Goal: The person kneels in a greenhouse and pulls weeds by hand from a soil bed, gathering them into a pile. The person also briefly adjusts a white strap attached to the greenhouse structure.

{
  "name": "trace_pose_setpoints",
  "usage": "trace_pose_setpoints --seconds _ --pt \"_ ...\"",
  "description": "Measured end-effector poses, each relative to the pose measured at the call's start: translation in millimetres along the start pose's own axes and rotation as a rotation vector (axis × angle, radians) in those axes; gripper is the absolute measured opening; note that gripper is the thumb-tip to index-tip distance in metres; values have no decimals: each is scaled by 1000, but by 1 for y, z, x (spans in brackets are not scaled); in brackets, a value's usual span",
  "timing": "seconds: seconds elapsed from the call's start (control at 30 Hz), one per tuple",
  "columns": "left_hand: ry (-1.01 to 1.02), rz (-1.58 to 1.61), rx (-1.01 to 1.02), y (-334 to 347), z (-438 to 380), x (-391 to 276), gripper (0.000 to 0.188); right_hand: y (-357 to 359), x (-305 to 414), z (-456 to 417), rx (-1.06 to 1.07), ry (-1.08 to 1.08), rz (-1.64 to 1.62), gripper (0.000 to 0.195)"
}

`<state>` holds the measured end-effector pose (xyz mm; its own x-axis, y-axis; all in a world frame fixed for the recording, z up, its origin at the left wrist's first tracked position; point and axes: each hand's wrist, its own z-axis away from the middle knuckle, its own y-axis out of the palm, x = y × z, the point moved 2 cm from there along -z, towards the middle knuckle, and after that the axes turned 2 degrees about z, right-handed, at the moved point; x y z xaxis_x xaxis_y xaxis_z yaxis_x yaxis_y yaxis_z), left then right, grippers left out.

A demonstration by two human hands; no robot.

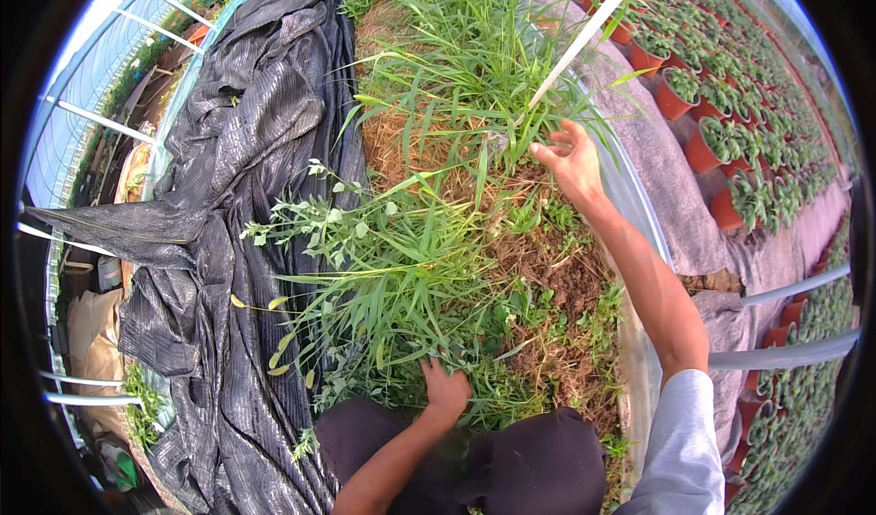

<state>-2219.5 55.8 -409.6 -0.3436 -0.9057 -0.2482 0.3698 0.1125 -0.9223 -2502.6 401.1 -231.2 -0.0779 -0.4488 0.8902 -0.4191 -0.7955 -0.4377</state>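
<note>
My left hand (446,388) is low among green weeds (410,310), close in front of my knees. Its fingertips go into the leaves, so whether they hold any stems is hidden. My right hand (568,156) is farther forward, beside a tall clump of grass (465,70) and just right of the foot of a white pole (588,36). Its thumb and fingers are apart, with nothing seen between them. Below it lies bare brown soil with dry straw (554,269) and small green seedlings.
Bunched black shade netting (239,173) runs along the left side. Clear plastic film (640,207) and grey ground fabric (636,118) border the strip on the right. Beyond are many orange pots (674,95) with plants. Grey pipes (787,357) reach in from the right.
</note>
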Motion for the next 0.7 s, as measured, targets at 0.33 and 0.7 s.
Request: trace_pose_setpoints --seconds 0.33,0.7 --pt "-216 453 -22 60 2 18 65 -188 218 -241 83 -201 -894 40" --pt "-255 18 905 -57 -41 14 23 -212 179 -155 -433 1 -562 46"
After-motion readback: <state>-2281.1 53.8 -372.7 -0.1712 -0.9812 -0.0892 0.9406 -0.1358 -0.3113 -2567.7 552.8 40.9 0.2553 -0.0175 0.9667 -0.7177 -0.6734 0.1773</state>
